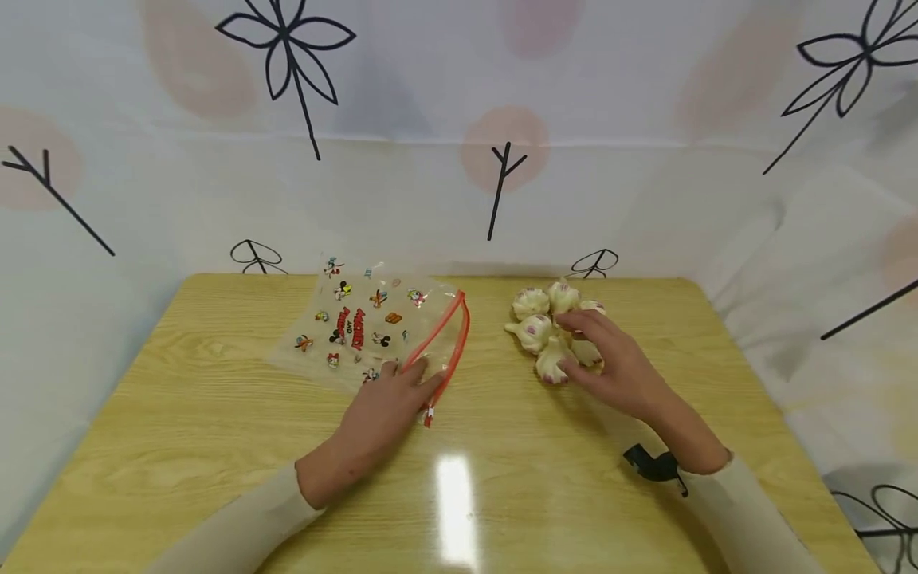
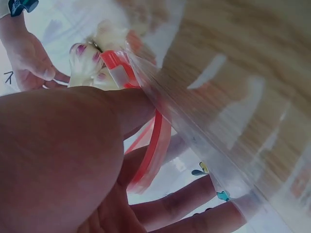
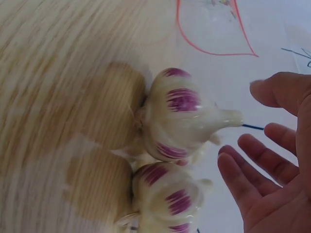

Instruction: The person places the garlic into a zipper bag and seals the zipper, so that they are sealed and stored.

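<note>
A clear zip bag with a red zip edge and cartoon prints lies flat, its mouth toward the right. My left hand holds the lower part of that mouth, the red strip passing between thumb and fingers in the left wrist view. Several garlic bulbs, pale with purple streaks, sit clustered right of the bag. Over the cluster's right side is my right hand, fingers spread and loosely bent. In the right wrist view a gap separates these fingers from the nearest garlic bulb.
Both things lie on a light wood-grain table with a bright reflection near its front. A white cloth with plant drawings hangs behind the table. A black strap piece sits at my right wrist.
</note>
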Demonstrator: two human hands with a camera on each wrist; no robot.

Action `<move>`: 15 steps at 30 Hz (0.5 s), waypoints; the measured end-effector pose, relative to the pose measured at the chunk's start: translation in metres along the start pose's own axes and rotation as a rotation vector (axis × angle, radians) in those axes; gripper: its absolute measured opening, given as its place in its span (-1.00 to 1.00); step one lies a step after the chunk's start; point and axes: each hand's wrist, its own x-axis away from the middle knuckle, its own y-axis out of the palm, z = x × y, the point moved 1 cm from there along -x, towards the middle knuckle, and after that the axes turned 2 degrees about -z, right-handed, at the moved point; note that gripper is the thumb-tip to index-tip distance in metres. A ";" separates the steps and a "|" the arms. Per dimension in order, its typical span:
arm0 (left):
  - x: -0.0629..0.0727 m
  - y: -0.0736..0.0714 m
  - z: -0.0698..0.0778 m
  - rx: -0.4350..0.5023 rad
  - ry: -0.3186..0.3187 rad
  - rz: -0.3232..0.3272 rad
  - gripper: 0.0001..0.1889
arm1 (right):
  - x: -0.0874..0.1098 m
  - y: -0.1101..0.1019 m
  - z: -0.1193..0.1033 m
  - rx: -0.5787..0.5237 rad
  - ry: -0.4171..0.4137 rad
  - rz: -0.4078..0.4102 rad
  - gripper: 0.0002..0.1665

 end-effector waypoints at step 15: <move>0.000 0.002 0.002 -0.045 0.015 0.021 -0.40 | 0.003 0.009 0.007 0.039 0.015 -0.045 -0.11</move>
